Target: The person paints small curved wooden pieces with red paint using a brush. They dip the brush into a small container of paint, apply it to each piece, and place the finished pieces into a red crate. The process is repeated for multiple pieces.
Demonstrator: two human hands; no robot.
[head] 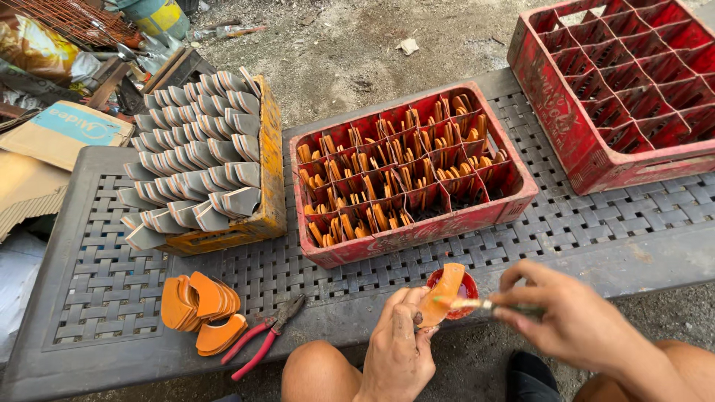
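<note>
My left hand (pixel 396 344) holds a curved orange piece (pixel 442 292) upright over a small red dish (pixel 466 287) at the table's front edge. Pinched in my right hand (pixel 570 320) is a thin brush (pixel 469 304), its tip touching the orange piece. Just beyond my hands stands a red crate (pixel 413 234) with orange pieces standing on edge in its compartments. A pile of more orange pieces (pixel 199 307) lies to the left, red-handled pliers (pixel 266 336) beside it.
A yellow crate (pixel 269 160) tilted on its side holds several grey curved pieces (pixel 195 158). An empty red crate (pixel 618 82) sits at the back right. All rest on a dark woven-pattern table (pixel 97 275). Cardboard and scrap lie at the left. My knees are below the table edge.
</note>
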